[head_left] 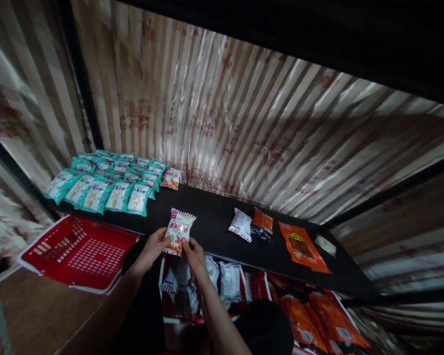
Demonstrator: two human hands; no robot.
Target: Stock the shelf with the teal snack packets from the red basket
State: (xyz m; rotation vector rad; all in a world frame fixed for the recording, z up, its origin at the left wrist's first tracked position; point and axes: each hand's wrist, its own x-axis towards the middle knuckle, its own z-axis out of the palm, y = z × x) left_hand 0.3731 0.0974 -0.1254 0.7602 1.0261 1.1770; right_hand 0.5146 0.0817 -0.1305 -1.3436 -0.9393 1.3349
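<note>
Between my two hands is a white and red snack bag (pixel 179 228) with striped ends, its printed front facing me. My left hand (pixel 156 247) pinches its left edge, and my right hand (pixel 194 252) grips the lower right edge. The bag is over the front part of a black shelf (pixel 210 222). A similar snack bag (pixel 171 178) rests at the back of the shelf, beside rows of teal and white snack bags (pixel 118 196). Below my hands, a red basket (pixel 164 308) holds several white bags (pixel 230 282), partly hidden by my right arm.
On the shelf's right half lie a white striped bag (pixel 240 225), an orange and black bag (pixel 262 223), a flat orange packet (pixel 302 246) and a white piece (pixel 325 244). A red basket (pixel 85 251) stands at left; another holds orange packets (pixel 318 315). Striped sheeting (pixel 214 108) hangs behind.
</note>
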